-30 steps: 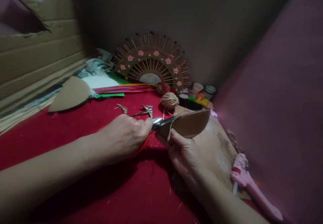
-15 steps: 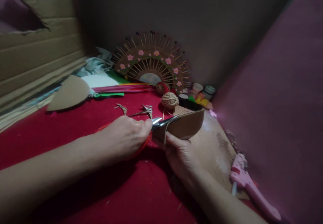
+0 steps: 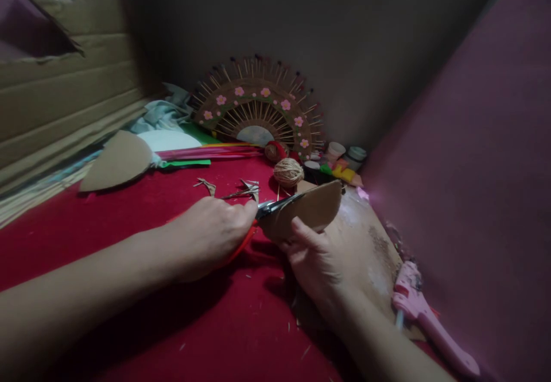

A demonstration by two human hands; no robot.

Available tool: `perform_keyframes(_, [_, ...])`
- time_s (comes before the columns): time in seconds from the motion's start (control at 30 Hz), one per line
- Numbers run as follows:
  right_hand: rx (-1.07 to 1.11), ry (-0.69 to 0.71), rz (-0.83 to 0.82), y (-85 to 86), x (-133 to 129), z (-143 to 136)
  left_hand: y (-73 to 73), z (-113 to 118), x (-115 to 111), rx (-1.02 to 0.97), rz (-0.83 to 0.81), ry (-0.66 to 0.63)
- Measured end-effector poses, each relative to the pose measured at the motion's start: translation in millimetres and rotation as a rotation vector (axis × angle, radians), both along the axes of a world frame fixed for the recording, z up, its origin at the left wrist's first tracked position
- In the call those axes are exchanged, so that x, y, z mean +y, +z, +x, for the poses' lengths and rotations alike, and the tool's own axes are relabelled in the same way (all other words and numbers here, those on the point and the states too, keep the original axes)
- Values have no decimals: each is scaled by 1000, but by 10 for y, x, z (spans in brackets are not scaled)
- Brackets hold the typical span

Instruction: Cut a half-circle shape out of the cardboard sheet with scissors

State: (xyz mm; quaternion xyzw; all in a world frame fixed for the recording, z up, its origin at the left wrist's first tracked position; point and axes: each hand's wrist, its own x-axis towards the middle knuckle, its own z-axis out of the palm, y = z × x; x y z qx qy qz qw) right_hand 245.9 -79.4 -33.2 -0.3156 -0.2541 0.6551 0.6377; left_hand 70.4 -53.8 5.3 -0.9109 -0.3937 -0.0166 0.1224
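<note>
My left hand [image 3: 206, 235] grips red-handled scissors [image 3: 269, 207], whose blades run along the top edge of a rounded brown cardboard piece [image 3: 312, 207]. My right hand [image 3: 321, 261] holds that cardboard piece from below, thumb against its near face. Both hands hover just above the red cloth [image 3: 129, 221]. Thin cardboard offcuts [image 3: 241, 189] lie on the cloth just beyond the scissors.
A stick-and-flower fan decoration [image 3: 258, 109] leans on the back wall. A twine ball [image 3: 288, 171], small paint pots [image 3: 344, 155], coloured paper strips [image 3: 206, 152], another cardboard cutout [image 3: 118, 161], a brown board [image 3: 370, 250] and a pink glue gun [image 3: 426, 316] lie around.
The cardboard piece has turned and slid left through the scissors, so less of it sticks out to the right. My right thumb has moved up onto its face.
</note>
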Motion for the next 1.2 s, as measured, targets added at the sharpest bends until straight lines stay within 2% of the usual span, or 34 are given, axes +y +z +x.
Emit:
perform_keyframes(0.13, [-73, -126, 99, 163, 60, 138, -4, -41, 25, 29, -42, 17])
perform_keyframes(0.23, [-166, -106, 136, 216, 85, 183, -21, -36, 14, 8, -57, -10])
perform_keyframes(0.4, [-183, -113, 156, 169, 93, 158, -55, -1, 0, -7, -150, 59])
perform_keyframes(0.57, [-179, -120, 173, 150, 106, 147, -1, 34, -21, 55, -246, 96])
perform_keyframes(0.73, [-188, -110, 133, 187, 74, 127, 1, 28, -31, 75, -177, 79])
perform_keyframes(0.93, [-167, -119, 130, 153, 88, 152, 0, -1, -24, 51, -124, 19])
perform_keyframes(1.03, [-183, -115, 149, 159, 83, 164, 16, -5, -21, 10, -139, 0])
perform_keyframes(1.2, [-234, -137, 212, 187, 57, 162, 5, -5, -6, -24, -207, 45])
